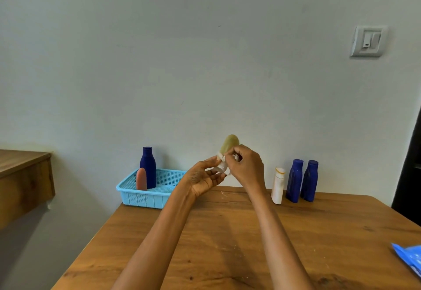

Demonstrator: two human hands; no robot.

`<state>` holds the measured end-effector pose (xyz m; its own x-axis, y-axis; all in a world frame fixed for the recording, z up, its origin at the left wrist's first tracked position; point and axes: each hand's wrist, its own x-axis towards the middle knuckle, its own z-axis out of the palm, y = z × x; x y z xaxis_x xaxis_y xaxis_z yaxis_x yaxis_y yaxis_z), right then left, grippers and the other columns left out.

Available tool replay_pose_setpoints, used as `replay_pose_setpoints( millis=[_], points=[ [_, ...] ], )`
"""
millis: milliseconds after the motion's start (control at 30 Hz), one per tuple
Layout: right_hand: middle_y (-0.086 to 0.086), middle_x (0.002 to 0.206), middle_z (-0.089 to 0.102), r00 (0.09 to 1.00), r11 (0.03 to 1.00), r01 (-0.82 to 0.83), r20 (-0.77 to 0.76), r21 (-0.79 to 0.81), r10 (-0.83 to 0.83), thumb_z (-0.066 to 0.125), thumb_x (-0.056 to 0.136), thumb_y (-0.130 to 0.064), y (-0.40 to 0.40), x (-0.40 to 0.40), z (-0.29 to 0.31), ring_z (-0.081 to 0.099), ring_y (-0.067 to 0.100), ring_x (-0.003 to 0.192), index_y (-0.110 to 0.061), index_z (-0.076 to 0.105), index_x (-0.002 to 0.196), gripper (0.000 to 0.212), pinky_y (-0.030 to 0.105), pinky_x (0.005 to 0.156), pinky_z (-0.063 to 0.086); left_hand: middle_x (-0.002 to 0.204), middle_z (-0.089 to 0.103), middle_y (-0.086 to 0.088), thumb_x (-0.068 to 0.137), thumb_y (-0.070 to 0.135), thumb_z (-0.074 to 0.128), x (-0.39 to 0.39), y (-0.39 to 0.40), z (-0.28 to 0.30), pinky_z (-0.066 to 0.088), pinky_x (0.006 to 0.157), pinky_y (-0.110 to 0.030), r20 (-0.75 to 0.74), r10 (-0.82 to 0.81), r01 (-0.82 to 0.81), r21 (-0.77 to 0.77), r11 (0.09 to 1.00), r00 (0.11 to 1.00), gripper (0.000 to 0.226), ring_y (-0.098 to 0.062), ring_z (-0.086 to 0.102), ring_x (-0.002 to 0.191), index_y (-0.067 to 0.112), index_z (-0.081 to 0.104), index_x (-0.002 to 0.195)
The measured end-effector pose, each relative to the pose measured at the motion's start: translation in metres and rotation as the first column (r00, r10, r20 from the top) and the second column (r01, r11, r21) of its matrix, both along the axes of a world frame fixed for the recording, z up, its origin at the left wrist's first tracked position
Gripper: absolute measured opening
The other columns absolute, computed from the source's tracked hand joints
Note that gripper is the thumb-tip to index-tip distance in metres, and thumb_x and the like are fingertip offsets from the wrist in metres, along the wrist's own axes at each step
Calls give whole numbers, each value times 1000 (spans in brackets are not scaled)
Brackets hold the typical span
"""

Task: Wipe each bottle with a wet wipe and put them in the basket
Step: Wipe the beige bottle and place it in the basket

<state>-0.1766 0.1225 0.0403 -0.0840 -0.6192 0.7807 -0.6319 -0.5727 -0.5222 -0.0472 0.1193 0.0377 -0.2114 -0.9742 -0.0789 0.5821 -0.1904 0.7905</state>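
I have the yellow-green bottle [231, 145] up in the air above the far edge of the table [227, 244], held between both hands. My left hand [204, 179] sits at about 7 o'clock from the bottle, fingers curled on its lower, cap end. My right hand [247, 168] sits at about 4 o'clock, fingertips pinching the wet wipe [222, 166] against that same low end. The bottle's long axis runs close to upright, rounded end up at 12, top half bare of any wipe. My read: wiping is mid-way, and the stroke still owed goes up the axis, away from both sets of fingers.

The blue basket [157, 195] lies at roughly 8 o'clock from the bottle, on the far-left corner of the table, nearer my left hand. It already holds a dark blue bottle [147, 166] and a pink bottle [141, 179], both upright. So the drop-off likely goes left.

Waiting at 3 to 4 o'clock, well apart from my right hand: a white bottle [278, 186] and two blue bottles [301, 180], all standing. The wipe pack [410, 259] is at the right table edge.
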Motion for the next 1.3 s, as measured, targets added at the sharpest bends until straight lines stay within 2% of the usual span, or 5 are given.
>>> replay_pose_setpoints(
  millis=[133,333,833,1133,1300],
  points=[
    [4,97,66,970,982,121,228,-145,-86,60,88,-11,3,2,-2,62,14,81,-9,65,100,13,13,60,43,93,59,-22,86,7,62,-4,-1,-1,55,54,-26,-13,-4,4,28,1000,1000,22,-27,63,72,-4,55,105],
    [10,110,61,994,974,31,-97,-226,-54,62,87,-3,1,16,-16,60,19,101,-9,68,113,28,26,76,56,83,59,-19,84,5,60,3,-4,1,54,51,-24,-51,9,-8,15,1000,999,13,-24,61,61,-1,59,96],
    [11,111,61,964,981,193,185,-6,-189,55,91,-6,-10,-24,-4,60,21,100,-7,64,117,27,23,79,48,100,54,-22,91,4,52,-7,6,-4,52,53,-26,123,-186,195,-65,979,975,31,-27,64,63,9,47,120],
    [-9,62,64,996,980,7,80,197,-23,57,83,-21,-3,-10,4,54,4,55,-20,70,68,20,17,50,32,93,57,-22,92,5,49,8,2,1,54,52,-24,-15,-73,72,-18,997,997,23,-26,63,64,2,50,115],
    [4,103,68,971,999,27,241,-40,-17,59,90,-9,-3,-14,6,59,6,89,-11,70,103,17,4,70,41,92,54,-22,89,7,52,7,4,2,54,51,-24,-52,-111,112,19,994,992,17,-25,57,73,-3,50,102]
  ],
)
